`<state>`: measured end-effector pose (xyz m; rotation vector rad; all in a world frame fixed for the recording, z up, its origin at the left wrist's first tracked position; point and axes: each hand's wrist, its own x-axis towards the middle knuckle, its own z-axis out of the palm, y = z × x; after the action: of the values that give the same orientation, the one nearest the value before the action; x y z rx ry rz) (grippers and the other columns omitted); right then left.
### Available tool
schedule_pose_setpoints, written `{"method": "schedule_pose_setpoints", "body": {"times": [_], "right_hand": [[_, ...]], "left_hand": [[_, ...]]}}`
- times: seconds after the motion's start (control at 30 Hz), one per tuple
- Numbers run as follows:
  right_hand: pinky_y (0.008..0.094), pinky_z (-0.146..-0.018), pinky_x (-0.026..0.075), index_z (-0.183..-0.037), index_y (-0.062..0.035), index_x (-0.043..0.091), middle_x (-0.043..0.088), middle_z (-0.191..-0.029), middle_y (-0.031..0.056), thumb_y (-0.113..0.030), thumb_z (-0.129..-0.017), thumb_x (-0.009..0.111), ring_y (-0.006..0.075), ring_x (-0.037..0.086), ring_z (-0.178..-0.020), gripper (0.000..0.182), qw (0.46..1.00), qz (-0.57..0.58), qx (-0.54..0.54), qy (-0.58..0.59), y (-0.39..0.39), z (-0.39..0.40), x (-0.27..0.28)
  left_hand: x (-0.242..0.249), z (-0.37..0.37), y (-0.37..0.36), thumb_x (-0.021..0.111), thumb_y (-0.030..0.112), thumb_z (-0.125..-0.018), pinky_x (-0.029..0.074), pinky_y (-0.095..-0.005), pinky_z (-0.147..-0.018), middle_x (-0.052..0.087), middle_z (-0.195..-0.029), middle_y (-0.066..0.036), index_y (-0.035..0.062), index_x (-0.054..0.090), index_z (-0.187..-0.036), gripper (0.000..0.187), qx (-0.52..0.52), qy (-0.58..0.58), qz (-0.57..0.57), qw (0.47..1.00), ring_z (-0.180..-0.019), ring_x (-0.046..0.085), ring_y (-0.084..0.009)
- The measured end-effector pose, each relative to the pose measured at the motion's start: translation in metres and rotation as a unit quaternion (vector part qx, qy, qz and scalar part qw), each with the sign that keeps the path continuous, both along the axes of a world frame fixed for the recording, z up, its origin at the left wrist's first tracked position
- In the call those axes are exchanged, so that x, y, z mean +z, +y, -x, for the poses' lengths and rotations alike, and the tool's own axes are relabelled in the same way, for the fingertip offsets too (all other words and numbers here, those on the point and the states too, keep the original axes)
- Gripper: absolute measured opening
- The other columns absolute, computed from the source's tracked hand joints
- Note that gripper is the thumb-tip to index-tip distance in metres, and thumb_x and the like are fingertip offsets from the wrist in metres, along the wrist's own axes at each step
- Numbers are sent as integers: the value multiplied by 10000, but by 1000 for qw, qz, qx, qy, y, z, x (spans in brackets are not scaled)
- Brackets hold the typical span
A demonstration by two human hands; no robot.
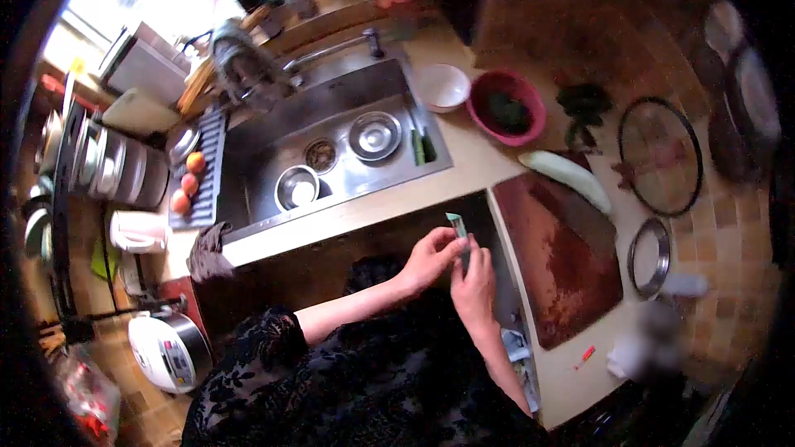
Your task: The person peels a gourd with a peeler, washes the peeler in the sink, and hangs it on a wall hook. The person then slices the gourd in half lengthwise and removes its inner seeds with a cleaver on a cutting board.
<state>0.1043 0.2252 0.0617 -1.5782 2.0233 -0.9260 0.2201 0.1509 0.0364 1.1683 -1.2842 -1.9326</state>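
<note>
Both of my hands are together in front of the counter edge, over an open drawer. My left hand (432,258) is closed, its fingertips pinching the side of a small, slim pale-green object (457,223). My right hand (474,281) is wrapped round the lower part of the same object, which points up and away from me. What the object is cannot be made out. To the right of my hands lies a reddish-brown cutting board (555,257), with a long pale gourd (571,178) along its far edge.
A sink (269,145) holds metal bowls (374,136) and green vegetables. Beyond it stand a white bowl (443,88) and a pink basin (506,108) with greens. Peaches (190,185) lie at the left, near a rice cooker (166,353). A metal ring-shaped dish (648,257) is right.
</note>
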Motion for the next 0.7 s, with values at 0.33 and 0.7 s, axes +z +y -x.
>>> {"method": "schedule_pose_setpoints", "body": {"times": [0.33, 0.7], "right_hand": [[387, -829, 522, -1338, 3, 558, 622, -1080, 148, -200, -1005, 575, 265, 647, -926, 391, 975, -78, 133, -160, -135, -150, -12], [447, -1025, 444, -1366, -7, 516, 577, -1320, 182, -196, -979, 601, 380, 530, -1227, 439, 947, 109, 237, 188, -367, -176, -2]], "left_hand": [[-15, -201, -116, 490, 349, -1060, 545, -349, -890, 664, -1103, -75, 23, 597, -1308, 423, 242, 112, -183, 946, -1000, 658, -208], [-30, -304, -217, 525, 379, -1029, 482, -214, -643, 669, -897, -13, 71, 666, -1237, 398, 262, 58, -156, 951, -769, 630, -74]]}}
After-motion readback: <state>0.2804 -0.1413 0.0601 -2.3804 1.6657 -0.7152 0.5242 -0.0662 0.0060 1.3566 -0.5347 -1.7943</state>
